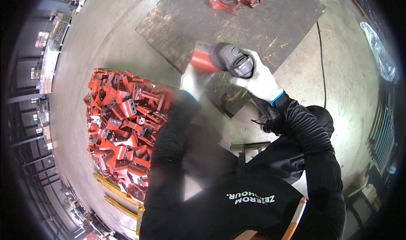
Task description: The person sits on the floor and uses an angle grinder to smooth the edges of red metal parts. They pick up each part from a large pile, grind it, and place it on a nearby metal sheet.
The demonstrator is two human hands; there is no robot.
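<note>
My left hand (193,83), in a white glove with a blue cuff edge, grips a red metal bracket (202,59) from below and holds it in the air. In my right hand (261,81), gloved the same way, is a dark angle grinder (232,59), with the fingers wrapped around its body. The grinder's head meets the right side of the bracket, at a patch where the red gives way to bare grey. Whether the disc touches the metal is hard to make out. Part of my left fingers is hidden behind the bracket.
A big heap of red metal brackets (122,126) stands at my left, above yellow bars (111,187). Beyond my hands, a dark metal plate (292,16) lies on the floor, with several red brackets (237,1) on it. A black cable (322,62) and clear plastic sheeting (379,54) lie at right.
</note>
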